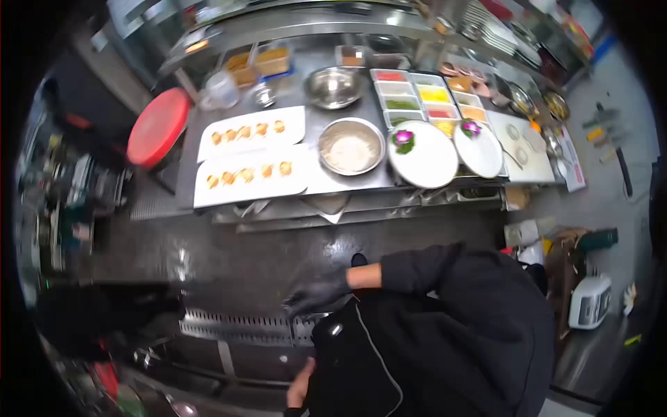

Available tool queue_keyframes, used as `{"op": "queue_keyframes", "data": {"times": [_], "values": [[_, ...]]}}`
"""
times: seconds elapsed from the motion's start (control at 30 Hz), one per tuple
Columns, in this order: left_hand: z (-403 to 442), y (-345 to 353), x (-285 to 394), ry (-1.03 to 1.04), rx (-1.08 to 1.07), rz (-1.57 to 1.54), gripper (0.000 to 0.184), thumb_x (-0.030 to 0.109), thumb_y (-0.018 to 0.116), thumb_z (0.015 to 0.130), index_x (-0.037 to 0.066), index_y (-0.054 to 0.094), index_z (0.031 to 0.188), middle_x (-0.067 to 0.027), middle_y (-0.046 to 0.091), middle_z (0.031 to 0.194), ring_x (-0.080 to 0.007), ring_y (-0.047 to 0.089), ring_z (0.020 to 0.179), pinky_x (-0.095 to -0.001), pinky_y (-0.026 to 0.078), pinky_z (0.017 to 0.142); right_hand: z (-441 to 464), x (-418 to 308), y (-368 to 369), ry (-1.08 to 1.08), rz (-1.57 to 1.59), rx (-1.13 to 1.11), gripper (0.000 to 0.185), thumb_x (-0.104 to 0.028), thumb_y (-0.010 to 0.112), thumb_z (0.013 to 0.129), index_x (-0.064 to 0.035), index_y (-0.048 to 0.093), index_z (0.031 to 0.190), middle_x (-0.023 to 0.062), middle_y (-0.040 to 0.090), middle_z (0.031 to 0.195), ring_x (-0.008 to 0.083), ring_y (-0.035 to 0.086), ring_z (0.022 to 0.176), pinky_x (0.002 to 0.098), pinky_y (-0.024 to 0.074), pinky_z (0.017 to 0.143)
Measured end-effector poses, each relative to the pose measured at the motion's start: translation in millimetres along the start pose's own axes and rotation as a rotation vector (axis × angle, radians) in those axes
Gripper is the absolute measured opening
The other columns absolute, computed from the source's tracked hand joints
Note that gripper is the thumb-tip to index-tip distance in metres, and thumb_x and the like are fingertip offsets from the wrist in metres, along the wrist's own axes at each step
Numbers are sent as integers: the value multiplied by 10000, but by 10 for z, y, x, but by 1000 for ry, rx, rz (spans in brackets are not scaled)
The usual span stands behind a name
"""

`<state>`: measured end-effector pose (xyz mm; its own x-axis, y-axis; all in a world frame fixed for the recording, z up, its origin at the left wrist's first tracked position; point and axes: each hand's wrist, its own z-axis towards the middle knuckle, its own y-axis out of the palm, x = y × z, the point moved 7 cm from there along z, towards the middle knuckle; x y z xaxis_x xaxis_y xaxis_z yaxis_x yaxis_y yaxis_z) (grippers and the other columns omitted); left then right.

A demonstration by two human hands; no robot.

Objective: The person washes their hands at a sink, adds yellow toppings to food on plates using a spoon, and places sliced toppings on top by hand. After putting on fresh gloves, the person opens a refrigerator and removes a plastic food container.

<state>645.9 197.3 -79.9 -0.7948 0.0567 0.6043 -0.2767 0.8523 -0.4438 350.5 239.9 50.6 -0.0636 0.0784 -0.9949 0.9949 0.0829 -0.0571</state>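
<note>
My right hand [316, 295], in a black glove, reaches across in front of my dark jacket [431, 347]. Its fingers look loosely stretched out, somewhat blurred, with nothing visible in them. Below it, my bare left hand [301, 384] shows only in part at the jacket's left edge; its fingers are hidden. Both hands are away from the steel counter [271, 94]. On that counter lie two white trays [226, 158] with small browned food pieces in rows. Beside them stands a steel bowl [351, 146] holding a pale mixture, and another steel bowl [333, 87] behind it.
Two white plates [434, 163] with purple flowers stand before containers of colourful ingredients [431, 94]. A white cutting board [514, 139] lies to the right. A round red lid [160, 127] is at the counter's left. At lower left is a dark-clothed person [76, 320]. Slotted metal grating [236, 326] runs below.
</note>
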Motion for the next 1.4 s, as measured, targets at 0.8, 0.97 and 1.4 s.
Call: {"op": "queue_keyframes", "data": {"times": [0.8, 0.97, 1.4], "values": [[1310, 2385, 5463, 269, -1076, 593, 182, 152, 455, 946, 46, 554, 1056, -60, 645, 978, -123, 601, 719, -255, 492, 564, -6563, 1248, -3231, 1130, -342, 1819, 482, -364, 702, 763, 12, 633, 1058, 169, 683, 939, 297, 647, 827, 397, 500, 725], [1548, 2881, 4769, -145, -754, -48, 235, 251, 499, 965, 52, 482, 1088, -102, 639, 819, -138, 576, 551, -254, 462, 439, -6495, 1352, -3328, 890, 51, 1615, 415, -279, 680, 817, 48, 615, 1065, 99, 674, 855, 204, 625, 698, 321, 488, 601], [1616, 2927, 4882, 168, -272, -202, 219, 187, 550, 929, 62, 434, 1066, -35, 537, 603, -112, 480, 422, -237, 381, 371, -5709, 1336, -4917, 544, 237, 1390, 321, -284, 623, 875, -33, 622, 1075, 25, 638, 786, 107, 565, 672, 259, 435, 587]]}}
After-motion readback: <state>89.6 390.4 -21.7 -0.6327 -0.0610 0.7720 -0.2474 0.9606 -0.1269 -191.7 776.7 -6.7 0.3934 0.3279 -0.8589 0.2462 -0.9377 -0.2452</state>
